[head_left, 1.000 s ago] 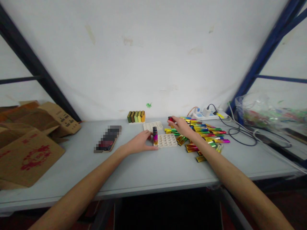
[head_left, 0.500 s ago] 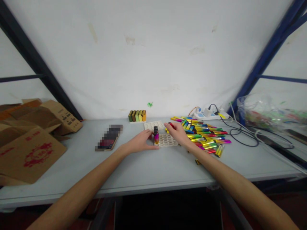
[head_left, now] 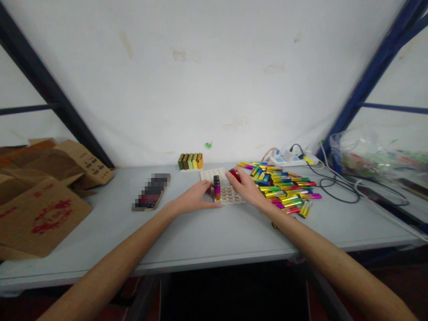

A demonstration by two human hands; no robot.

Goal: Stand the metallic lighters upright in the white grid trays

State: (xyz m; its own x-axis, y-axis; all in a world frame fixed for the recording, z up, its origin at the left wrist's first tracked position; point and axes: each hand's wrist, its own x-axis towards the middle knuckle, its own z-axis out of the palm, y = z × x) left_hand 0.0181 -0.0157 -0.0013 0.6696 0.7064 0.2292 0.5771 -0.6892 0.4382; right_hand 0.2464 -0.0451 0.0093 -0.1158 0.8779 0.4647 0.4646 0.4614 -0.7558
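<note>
A white tray with round holes (head_left: 230,196) lies in front of me. Along its left end stands a row of upright purple-and-gold lighters (head_left: 217,189) with dark tops. My left hand (head_left: 195,196) closes around that end of the tray, thumb along the front corner and fingers behind the lighters. Over the tray's right part, my right hand (head_left: 246,185) pinches a red lighter (head_left: 235,175). Its lower end is hard to make out. Just right of this hand lies a pile of shiny multicoloured lighters (head_left: 284,189).
Behind sits a second white tray (head_left: 213,174) and a block of upright lighters (head_left: 190,161). A phone (head_left: 152,191) and cardboard boxes (head_left: 50,214) lie left. A power strip (head_left: 294,159), black cables (head_left: 337,187) and a plastic bag (head_left: 368,154) are at right.
My right hand has shifted slightly left and turned, so more of the red lighter shows. My left hand stays at the tray's left end.
</note>
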